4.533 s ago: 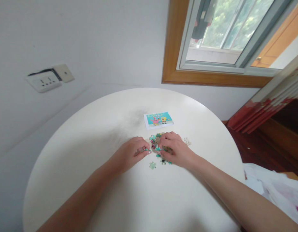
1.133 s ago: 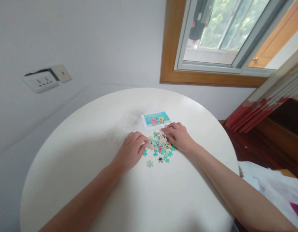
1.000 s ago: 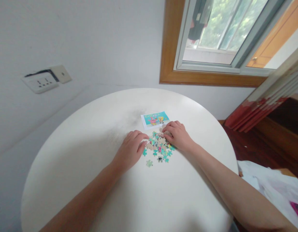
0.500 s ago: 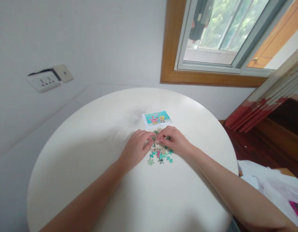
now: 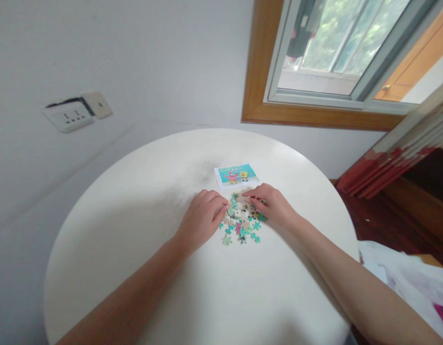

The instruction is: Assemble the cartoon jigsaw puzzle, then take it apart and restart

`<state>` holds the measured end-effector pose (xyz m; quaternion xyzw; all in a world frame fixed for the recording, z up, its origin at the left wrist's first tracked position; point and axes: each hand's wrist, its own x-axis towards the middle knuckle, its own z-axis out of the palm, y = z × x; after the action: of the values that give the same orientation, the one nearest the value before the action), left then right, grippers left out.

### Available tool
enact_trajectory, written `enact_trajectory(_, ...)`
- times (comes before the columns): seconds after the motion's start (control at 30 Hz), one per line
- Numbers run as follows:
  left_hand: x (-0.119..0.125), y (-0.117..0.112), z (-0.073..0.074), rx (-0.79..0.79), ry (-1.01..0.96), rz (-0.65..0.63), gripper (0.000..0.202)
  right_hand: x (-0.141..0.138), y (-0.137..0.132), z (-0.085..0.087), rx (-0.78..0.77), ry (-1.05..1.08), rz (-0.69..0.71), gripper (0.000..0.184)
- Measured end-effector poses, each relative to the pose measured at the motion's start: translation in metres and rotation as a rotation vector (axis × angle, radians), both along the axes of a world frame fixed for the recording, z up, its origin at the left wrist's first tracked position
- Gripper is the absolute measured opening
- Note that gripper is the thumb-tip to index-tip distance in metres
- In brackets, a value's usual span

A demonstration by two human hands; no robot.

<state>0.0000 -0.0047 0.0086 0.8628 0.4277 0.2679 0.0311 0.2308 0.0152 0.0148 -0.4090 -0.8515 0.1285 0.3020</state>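
Observation:
A small heap of loose jigsaw pieces [image 5: 242, 223], mostly teal, pink and beige, lies on a round white table [image 5: 142, 201]. My left hand [image 5: 203, 218] rests palm down at the heap's left side, fingers stretched onto the pieces. My right hand [image 5: 273, 205] lies flat at the heap's right side, fingers spread over its far edge. Neither hand lifts a piece. Just beyond the heap lies a small picture card [image 5: 236, 175] with cartoon figures on teal.
The table stands against a white wall with a socket plate [image 5: 71, 114] at the left. A wood-framed window [image 5: 314, 62] is behind on the right. A folded red and white curtain [image 5: 397, 153] and white cloth [image 5: 404, 278] are at the right.
Both hands pinched together over the heap's middle half a second ago; now they have drawn apart and lie flat on either side, and the pieces are spread out.

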Motion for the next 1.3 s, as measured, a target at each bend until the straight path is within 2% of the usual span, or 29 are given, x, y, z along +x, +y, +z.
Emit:
enact_trajectory(0.17,-0.001,0.001,-0.008,0.002,0.031,-0.009,0.024,0.005,-0.002,-0.001,0.058,-0.168,0.05,0.02)
enact_trajectory(0.3,-0.001,-0.001,-0.006,0.02,0.018,-0.011,0.02,0.004,-0.011,0.003,-0.002,-0.233,0.102,0.021)
enact_trajectory(0.43,0.002,-0.006,0.0,0.0,0.014,-0.128,0.018,0.002,-0.015,0.003,-0.045,-0.25,0.114,0.025)
enact_trajectory(0.53,0.006,-0.009,0.001,-0.024,0.073,-0.192,0.01,0.0,-0.014,0.002,-0.065,-0.215,0.11,0.024)
enact_trajectory(0.67,0.009,-0.009,0.0,-0.021,0.022,-0.181,0.005,-0.001,-0.012,0.001,-0.081,-0.144,0.106,0.018)
enact_trajectory(0.73,0.008,-0.007,-0.001,-0.025,-0.057,-0.167,0.005,-0.001,-0.012,0.001,-0.112,-0.079,0.116,0.01)
enact_trajectory(0.83,0.004,-0.004,-0.003,-0.028,-0.137,-0.11,0.006,0.001,-0.011,0.002,-0.185,0.04,0.093,0.008)
enact_trajectory(0.97,0.002,-0.002,-0.006,-0.012,-0.118,-0.063,0.013,0.003,-0.011,0.005,-0.28,0.154,0.047,0.009)
enact_trajectory(1.13,0.008,-0.005,-0.004,-0.029,-0.1,-0.149,0.024,-0.003,-0.014,0.003,-0.41,0.279,0.085,0.007)
enact_trajectory(1.3,0.011,-0.009,0.002,-0.028,-0.087,-0.178,0.011,-0.012,-0.016,0.0,-0.519,0.386,0.14,0.006)
